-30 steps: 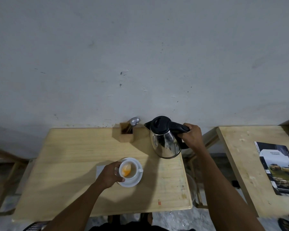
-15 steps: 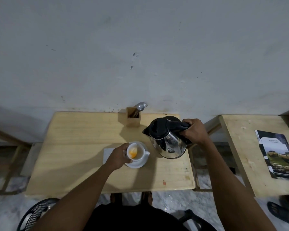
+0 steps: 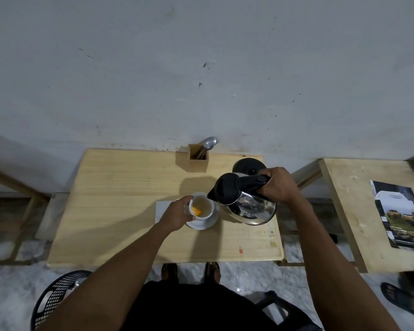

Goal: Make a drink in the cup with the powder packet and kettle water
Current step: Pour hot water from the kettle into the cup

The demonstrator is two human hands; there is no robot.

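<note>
Steel kettle [image 3: 246, 204], gripped by right hand [image 3: 276, 185] at the handle, tilts its spout toward 9 o'clock over the cup [image 3: 201, 207], which left hand [image 3: 177, 213] fingers clasp.

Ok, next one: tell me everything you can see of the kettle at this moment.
The kettle has a shiny metal body with a black lid and a black handle on top. It is lifted off its round black base, which sits behind it on the wooden table. The right hand grips the handle and tilts the kettle leftward, spout down at the rim of the white cup. The left hand steadies that cup on its saucer. Whether water is flowing cannot be told.
</note>
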